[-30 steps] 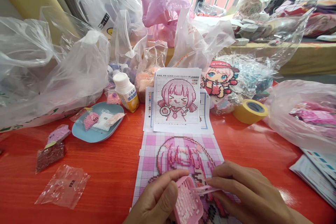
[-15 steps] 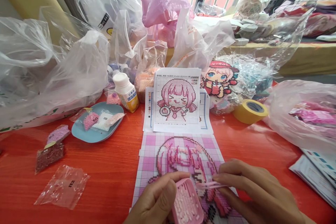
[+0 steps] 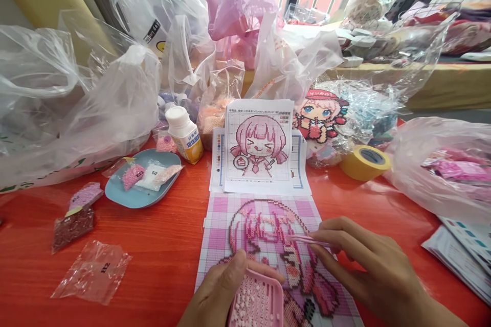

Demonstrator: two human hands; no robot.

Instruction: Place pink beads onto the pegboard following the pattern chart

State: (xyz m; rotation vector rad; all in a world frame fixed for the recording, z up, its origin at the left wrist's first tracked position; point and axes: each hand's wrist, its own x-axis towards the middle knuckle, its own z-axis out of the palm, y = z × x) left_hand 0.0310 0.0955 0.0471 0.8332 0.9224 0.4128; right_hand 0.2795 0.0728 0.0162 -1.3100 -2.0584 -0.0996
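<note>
My left hand (image 3: 224, 286) is closed around a small pink bead tray (image 3: 258, 299), slotted and scattered with pale beads, at the bottom middle. Pink tweezers (image 3: 307, 239) are pinched in my right hand (image 3: 360, 255), their tips over the bead design. Under both hands lies a pink-and-white checked pegboard (image 3: 215, 214) with a partly beaded picture of a character in pinks and dark brown. Whether the tweezer tips hold a bead is too small to tell. Behind the board, a printed pattern sheet (image 3: 259, 145) shows a pink-haired character.
Bead packets (image 3: 151, 176) lie on a blue plate (image 3: 115, 191) at left, near a white bottle (image 3: 184, 133). An empty-looking clear bag (image 3: 94, 273) lies at front left. Yellow tape (image 3: 364, 163), a finished bead figure (image 3: 320, 115) and plastic bags (image 3: 441, 163) stand at right.
My right hand with the tweezers has moved up and left, away from the tray to the board's design. The bead tray has shifted left and down in my left hand.
</note>
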